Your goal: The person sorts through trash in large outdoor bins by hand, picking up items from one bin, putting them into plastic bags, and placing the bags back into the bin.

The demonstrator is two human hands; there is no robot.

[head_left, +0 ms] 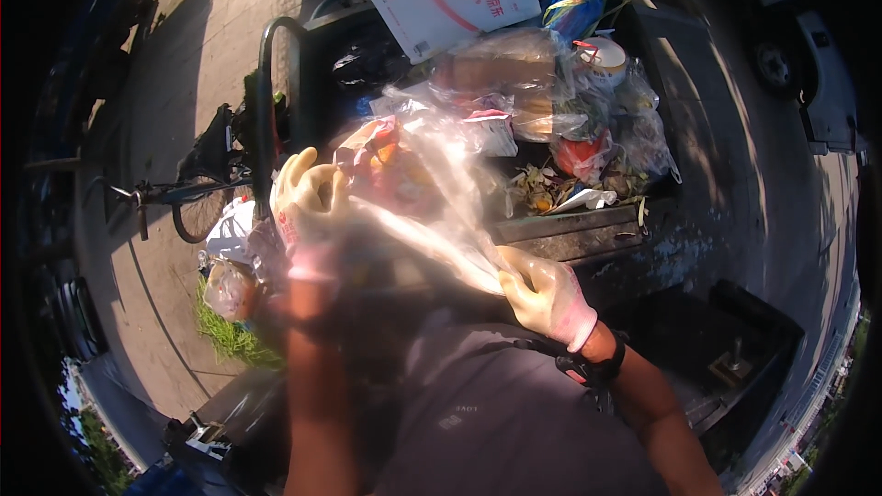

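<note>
A clear plastic bag [441, 230], smeared by motion, stretches between my two hands above a cart full of rubbish. My right hand [542, 297], in a cream-coated glove, grips the bag's gathered end. My left hand [310, 202], gloved alike, has its fingers curled at the bag's other side. Behind the film, reddish and orange contents [390, 170] show blurred; whether they lie inside the bag or beneath it, I cannot tell. Scraps of peel and leaves [542, 188] lie just beyond my right hand.
The cart's wooden edge [579, 234] runs before me, with a dark metal rail [266, 55] at left. Farther in are a white printed bag [455, 2], brown cardboard [496, 64] and a paper tub [604, 57]. A bicycle [197, 197] stands left; a vehicle [808, 83], far right.
</note>
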